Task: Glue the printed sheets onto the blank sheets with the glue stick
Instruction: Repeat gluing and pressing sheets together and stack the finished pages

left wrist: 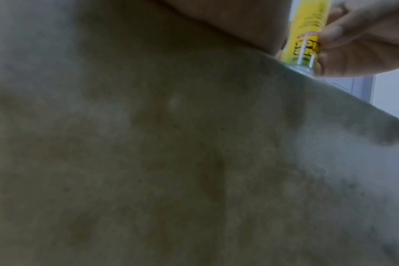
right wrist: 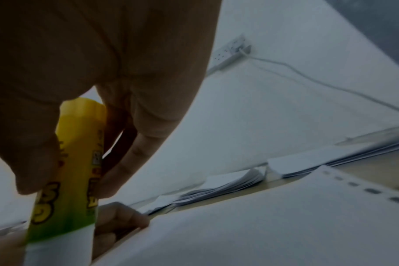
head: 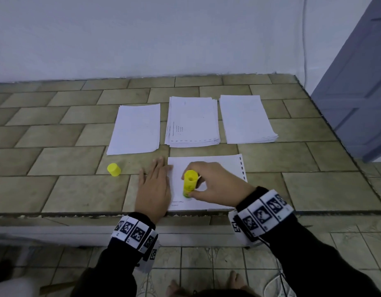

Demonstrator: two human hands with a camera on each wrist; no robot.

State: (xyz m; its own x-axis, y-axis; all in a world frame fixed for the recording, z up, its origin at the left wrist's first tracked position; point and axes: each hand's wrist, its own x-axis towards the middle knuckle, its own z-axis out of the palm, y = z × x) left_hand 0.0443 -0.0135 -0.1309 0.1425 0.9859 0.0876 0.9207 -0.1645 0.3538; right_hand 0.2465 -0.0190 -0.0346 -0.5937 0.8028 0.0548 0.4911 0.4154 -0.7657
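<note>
Right hand point(head: 215, 183) grips the glue stick point(head: 189, 183) — thumb on one side, fingers curled round the other, clamped about mid-barrel. Stick is upright, business end down on the sheet point(head: 217, 168), near that sheet's left part; the wrist view shows the barrel point(right wrist: 66, 180) yellow fading to green, then white at the bottom. Sheet lies at the near edge of the tiled counter point(head: 313, 189), punched holes along its right edge, a bit of print visible near the front-left corner. Left hand point(head: 154, 187) is flat, fingers straight and together, palm down on the counter with its right side over the sheet's left edge — pressing, holding nothing. Yellow cap point(head: 114, 169) sits on the counter left of the left hand, apart from it. Behind the sheet, three stacks in a row: left stack point(head: 136, 128) blank on top, middle stack point(head: 193, 121) with faint print and punched marks along the front edge, right stack point(head: 246, 118) blank on top. Left wrist view is mostly blurred counter, with the stick point(left wrist: 305, 36) and right fingers point(left wrist: 353, 45) in the top-right corner.
</note>
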